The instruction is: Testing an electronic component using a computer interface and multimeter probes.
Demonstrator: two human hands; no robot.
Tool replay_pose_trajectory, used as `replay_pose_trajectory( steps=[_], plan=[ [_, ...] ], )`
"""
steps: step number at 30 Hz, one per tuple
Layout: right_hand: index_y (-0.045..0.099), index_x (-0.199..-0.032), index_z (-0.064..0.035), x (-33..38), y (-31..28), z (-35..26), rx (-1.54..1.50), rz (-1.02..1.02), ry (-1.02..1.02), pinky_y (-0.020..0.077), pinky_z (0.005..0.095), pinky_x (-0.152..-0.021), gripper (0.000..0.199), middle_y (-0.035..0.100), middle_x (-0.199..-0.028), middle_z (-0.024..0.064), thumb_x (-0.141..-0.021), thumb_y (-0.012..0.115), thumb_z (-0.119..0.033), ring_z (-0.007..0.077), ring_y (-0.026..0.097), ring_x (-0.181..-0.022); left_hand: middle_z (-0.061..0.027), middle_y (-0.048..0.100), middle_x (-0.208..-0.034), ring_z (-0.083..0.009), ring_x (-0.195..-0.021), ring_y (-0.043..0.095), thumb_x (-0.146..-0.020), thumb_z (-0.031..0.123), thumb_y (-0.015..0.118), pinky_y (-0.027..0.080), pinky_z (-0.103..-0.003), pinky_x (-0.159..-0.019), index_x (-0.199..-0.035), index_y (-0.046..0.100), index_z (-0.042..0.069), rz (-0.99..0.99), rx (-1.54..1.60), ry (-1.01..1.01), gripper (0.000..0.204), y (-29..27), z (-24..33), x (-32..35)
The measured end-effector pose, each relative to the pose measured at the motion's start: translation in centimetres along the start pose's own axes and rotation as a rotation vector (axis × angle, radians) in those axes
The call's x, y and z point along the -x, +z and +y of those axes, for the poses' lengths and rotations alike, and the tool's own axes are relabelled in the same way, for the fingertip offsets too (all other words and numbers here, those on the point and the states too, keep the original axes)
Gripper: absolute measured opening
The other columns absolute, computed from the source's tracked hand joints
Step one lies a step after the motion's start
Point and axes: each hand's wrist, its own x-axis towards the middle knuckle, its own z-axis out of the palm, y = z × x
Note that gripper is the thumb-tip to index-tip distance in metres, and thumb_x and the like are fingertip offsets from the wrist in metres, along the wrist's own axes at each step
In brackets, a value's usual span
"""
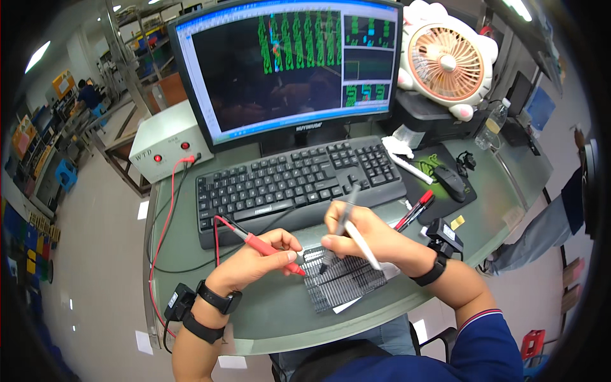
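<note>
In front of the keyboard, my left hand [264, 254] is closed around a red test probe [261, 246], its tip pointing down at the left edge of a dark, finely striped panel [340, 286]. My right hand [366, 235] is closed over the panel. Between its fingers runs a slim grey stick-like tool [349, 207], tilted with its upper end toward the keyboard. A white pen-shaped thing [364, 246] also slants out of that hand, over the panel. Whether either tool touches the panel, I cannot tell. Beneath the panel's near edge shows a white sheet [347, 305].
A black keyboard [286, 181] lies beyond my hands, below a monitor [280, 70] with green patterns. A white box [167, 146] at left feeds red and black leads. Right of the keyboard are pens [417, 210], a mouse [450, 183] and a fan [447, 60].
</note>
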Motion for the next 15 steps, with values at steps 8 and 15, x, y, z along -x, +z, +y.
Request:
replay_pose_trajectory(
  steps=[8,15],
  plan=[
    [0.050,-0.087,-0.0058,2.3,0.4,1.6,-0.136,-0.122,0.224,0.0446,0.0194,-0.051,0.019,0.057,-0.069,0.0002,-0.091,0.063,-0.019,0.0059,0.061,-0.063,-0.0006,0.060,-0.086,-0.0073,-0.079,0.057,-0.085,0.021,0.071,0.045,-0.023,-0.073,-0.091,0.053,0.007,0.057,0.107,0.010,0.024,-0.1,-0.3,1.4],
    [0.053,-0.089,-0.0046,3.0,0.4,1.1,-0.174,-0.138,0.207,0.0438,0.0207,-0.057,0.018,0.059,-0.078,0.0014,-0.091,0.064,-0.019,0.0056,0.057,-0.069,-0.0018,0.052,-0.091,-0.0100,-0.082,0.053,-0.078,0.008,0.073,0.044,-0.026,-0.076,-0.085,0.049,0.009,0.179,0.149,-0.007,0.024,0.1,0.1,1.8]
  ],
)
